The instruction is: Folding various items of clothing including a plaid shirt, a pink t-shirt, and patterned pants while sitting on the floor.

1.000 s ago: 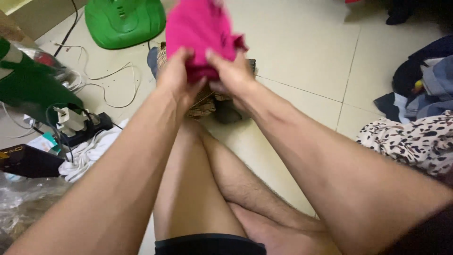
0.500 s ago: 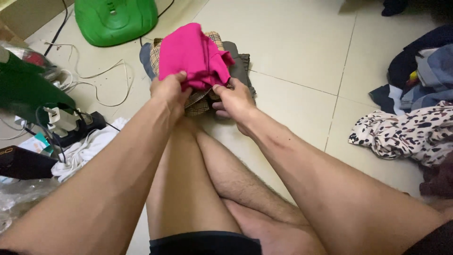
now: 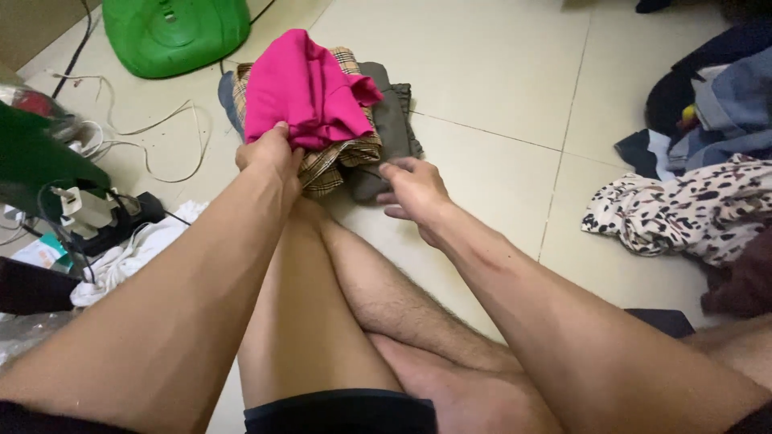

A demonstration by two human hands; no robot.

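A folded bright pink garment (image 3: 301,88) lies on top of a small stack of folded clothes on the tiled floor, over a tan plaid piece (image 3: 338,157) and a grey-olive piece (image 3: 392,120). My left hand (image 3: 269,157) grips the near edge of the pink garment. My right hand (image 3: 412,191) hovers just right of the stack with fingers spread, holding nothing. My bare legs stretch toward the stack.
A green plastic appliance (image 3: 173,32) stands at the back left with white cables (image 3: 161,137). A power strip with a plug (image 3: 96,213) and white cloth (image 3: 133,253) lie left. A leopard-print cloth (image 3: 683,209) and a heap of dark and blue clothes (image 3: 716,88) lie right.
Both hands carried the pink garment down onto the stack. My right hand has let go and drawn back to the right; the left still holds its edge.
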